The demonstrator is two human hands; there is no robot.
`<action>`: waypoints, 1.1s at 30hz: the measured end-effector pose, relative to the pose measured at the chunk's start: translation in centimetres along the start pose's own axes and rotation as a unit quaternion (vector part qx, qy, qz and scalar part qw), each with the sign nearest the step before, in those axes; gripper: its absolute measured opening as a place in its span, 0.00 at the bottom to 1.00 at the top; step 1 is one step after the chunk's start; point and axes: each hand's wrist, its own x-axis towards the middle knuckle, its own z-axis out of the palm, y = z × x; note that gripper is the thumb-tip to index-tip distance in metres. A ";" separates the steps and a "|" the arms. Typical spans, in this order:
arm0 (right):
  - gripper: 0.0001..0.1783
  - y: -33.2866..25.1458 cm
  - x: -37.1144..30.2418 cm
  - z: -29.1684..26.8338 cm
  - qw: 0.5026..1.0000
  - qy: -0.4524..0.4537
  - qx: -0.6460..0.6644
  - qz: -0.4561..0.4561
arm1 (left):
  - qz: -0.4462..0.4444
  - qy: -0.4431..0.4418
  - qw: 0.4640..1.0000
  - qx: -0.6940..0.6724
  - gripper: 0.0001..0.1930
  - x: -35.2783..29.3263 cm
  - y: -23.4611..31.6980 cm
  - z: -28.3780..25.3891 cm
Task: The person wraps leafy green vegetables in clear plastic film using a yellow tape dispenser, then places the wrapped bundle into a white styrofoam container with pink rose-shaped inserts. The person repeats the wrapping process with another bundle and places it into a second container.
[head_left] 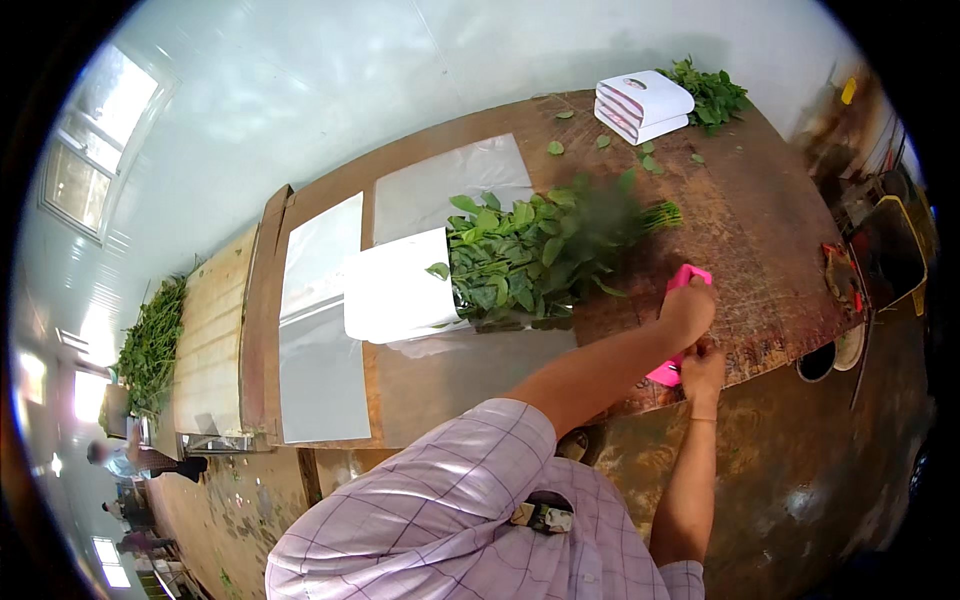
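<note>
My left hand (690,310) is closed around a bright pink object (692,272) at the right part of the table. One pink end sticks out beyond my knuckles and another shows nearer the table's front edge; its kind is hidden by my hands. Just below, my right hand (703,370) has its fingers curled at the same pink object. To the left of them lies a bunch of leafy green stems (520,250), its cut ends pointing right. White wrapping paper (400,288) covers the bunch's left end.
Clear plastic sheets (325,385) lie flat on the brown table (745,235). A second bunch (710,95), wrapped in white paper (645,105), rests at the back right. More greenery (152,340) is piled at the far left. People stand in the distance there.
</note>
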 end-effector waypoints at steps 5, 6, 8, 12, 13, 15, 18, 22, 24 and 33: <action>0.13 -2.6 -0.7 -1.1 0.998 -0.028 -0.042 0.039 | 0.023 0.006 0.999 0.029 0.07 -0.6 -1.0 -0.5; 0.13 -1.7 -0.5 -0.8 0.999 -0.020 -0.021 0.021 | 0.046 -0.042 0.998 0.029 0.07 -0.1 -1.2 -0.9; 0.13 -2.3 -0.7 -0.7 0.997 -0.036 -0.035 0.058 | 0.014 -0.114 0.993 0.013 0.09 0.3 -1.4 -2.1; 0.15 -2.9 -0.9 -0.3 0.995 0.006 -0.089 0.047 | 0.026 -0.064 0.997 0.030 0.19 -0.3 -1.8 -1.0; 0.15 -3.2 -0.9 -0.6 0.994 -0.001 -0.081 0.071 | 0.030 -0.079 0.996 0.027 0.21 -0.3 -1.7 -1.8; 0.15 -3.8 -1.2 -0.9 0.991 -0.024 -0.060 0.114 | 0.027 -0.102 0.993 -0.048 0.22 -0.8 -2.1 -3.2; 0.15 -4.3 -1.7 -1.2 0.996 0.021 0.002 0.083 | -0.012 -0.088 0.966 -0.244 0.21 -2.0 -3.9 -5.0; 0.15 -5.5 -4.7 -1.6 0.989 0.034 0.121 0.082 | -0.113 -0.100 0.945 -0.290 0.20 -8.8 -8.7 -3.5; 0.16 -4.7 -7.1 -0.4 0.966 0.008 0.233 0.114 | -0.083 -0.089 0.946 -0.299 0.16 -14.3 -13.1 -0.7; 0.20 2.4 -9.6 2.9 0.942 -0.035 0.307 0.128 | -0.355 -0.110 0.824 -0.428 0.14 -32.6 -17.9 -10.0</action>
